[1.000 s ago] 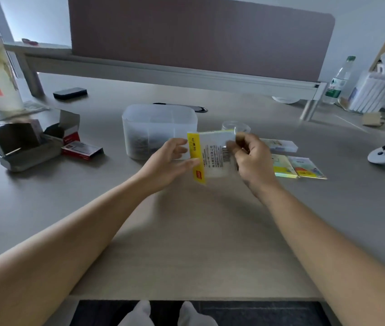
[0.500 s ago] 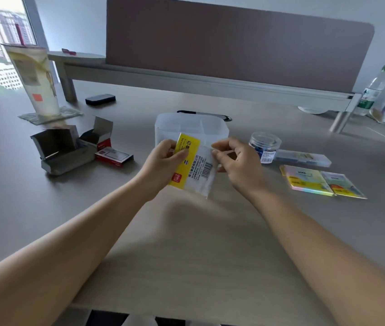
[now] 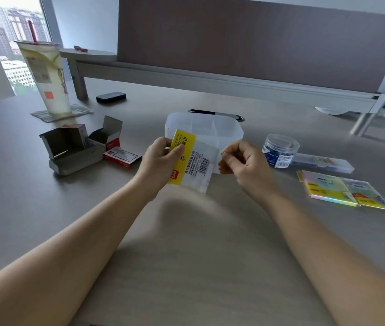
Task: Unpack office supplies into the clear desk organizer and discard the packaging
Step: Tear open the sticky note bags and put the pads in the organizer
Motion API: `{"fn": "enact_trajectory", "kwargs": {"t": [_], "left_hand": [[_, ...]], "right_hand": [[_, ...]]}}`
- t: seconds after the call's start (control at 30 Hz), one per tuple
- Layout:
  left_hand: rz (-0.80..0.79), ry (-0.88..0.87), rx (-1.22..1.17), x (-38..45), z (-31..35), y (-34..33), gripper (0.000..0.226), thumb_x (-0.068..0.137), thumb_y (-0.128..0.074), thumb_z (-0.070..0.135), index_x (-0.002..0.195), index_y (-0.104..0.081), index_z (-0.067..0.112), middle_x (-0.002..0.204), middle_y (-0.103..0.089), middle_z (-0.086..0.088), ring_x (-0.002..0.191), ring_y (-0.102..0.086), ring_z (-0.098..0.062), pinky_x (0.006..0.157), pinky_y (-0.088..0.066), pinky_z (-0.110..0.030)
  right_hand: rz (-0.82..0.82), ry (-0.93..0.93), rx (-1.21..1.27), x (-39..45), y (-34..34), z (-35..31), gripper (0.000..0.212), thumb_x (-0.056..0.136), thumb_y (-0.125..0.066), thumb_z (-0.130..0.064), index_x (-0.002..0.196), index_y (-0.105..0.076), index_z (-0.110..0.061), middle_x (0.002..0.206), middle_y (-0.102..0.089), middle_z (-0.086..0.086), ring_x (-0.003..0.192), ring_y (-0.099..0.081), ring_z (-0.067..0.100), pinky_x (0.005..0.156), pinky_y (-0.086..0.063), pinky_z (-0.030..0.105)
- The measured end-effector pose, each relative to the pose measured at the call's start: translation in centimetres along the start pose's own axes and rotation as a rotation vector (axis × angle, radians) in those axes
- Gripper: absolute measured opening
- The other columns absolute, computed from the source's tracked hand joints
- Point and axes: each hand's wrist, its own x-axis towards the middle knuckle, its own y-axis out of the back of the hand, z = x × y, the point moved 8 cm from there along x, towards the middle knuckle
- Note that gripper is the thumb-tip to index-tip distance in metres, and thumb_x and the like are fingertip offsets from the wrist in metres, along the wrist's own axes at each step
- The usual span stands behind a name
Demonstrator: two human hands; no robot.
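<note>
My left hand [image 3: 161, 161] grips a flat packet [image 3: 196, 168] by its yellow header; the rest of it is clear plastic with a barcode label. It hangs tilted above the desk, just in front of the clear desk organizer [image 3: 224, 128]. My right hand [image 3: 245, 161] has curled fingers, thumb and forefinger pinched at the packet's upper right edge. What is inside the packet cannot be made out.
Open grey cardboard boxes [image 3: 69, 151] and a red staple box [image 3: 122, 158] lie on the left, with a tall drink cup [image 3: 45, 76] behind. On the right are a round jar of clips [image 3: 279, 150], a long clear case [image 3: 323, 162] and sticky-note packs [image 3: 328, 189]. A divider panel [image 3: 257, 38] closes the back.
The packet has tilted and dropped lower in my left hand. My right hand has slid from its top toward its right edge. The view has swung left.
</note>
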Motion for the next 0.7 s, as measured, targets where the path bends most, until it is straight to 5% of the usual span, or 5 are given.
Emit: {"fn": "enact_trajectory", "kwargs": {"t": [0.2, 0.43, 0.7], "left_hand": [[0.029, -0.071, 0.06, -0.7, 0.6, -0.8, 0.019, 0.092, -0.045, 0.018, 0.076, -0.043, 0.026, 0.079, -0.055, 0.003, 0.069, -0.055, -0.012, 0.062, -0.047, -0.029], [0.034, -0.046, 0.062, -0.5, 0.1, -0.4, 0.017, 0.092, -0.046, 0.018, 0.076, -0.044, 0.025, 0.08, -0.055, 0.004, 0.07, -0.055, -0.012, 0.059, -0.047, -0.028], [0.05, -0.023, -0.047, 0.1, 0.1, 0.4, 0.015, 0.092, -0.045, 0.017, 0.078, -0.046, 0.021, 0.08, -0.057, 0.0, 0.069, -0.057, -0.013, 0.059, -0.047, -0.027]], "right_hand": [[0.058, -0.075, 0.031, 0.0, -0.1, 0.6, 0.022, 0.079, -0.065, -0.014, 0.067, -0.047, -0.016, 0.064, -0.054, 0.002, 0.058, -0.054, 0.016, 0.067, -0.052, 0.034], [0.065, -0.124, 0.109, 0.1, -0.1, 0.8, 0.029, 0.08, -0.059, 0.004, 0.069, -0.041, -0.016, 0.066, -0.046, 0.003, 0.054, -0.054, 0.016, 0.049, -0.051, 0.017], [-0.024, -0.129, 0.267, 0.1, -0.3, -0.1, 0.03, 0.081, -0.054, 0.01, 0.077, -0.038, -0.015, 0.069, -0.045, 0.003, 0.043, -0.061, 0.009, 0.054, -0.056, 0.025]]}}
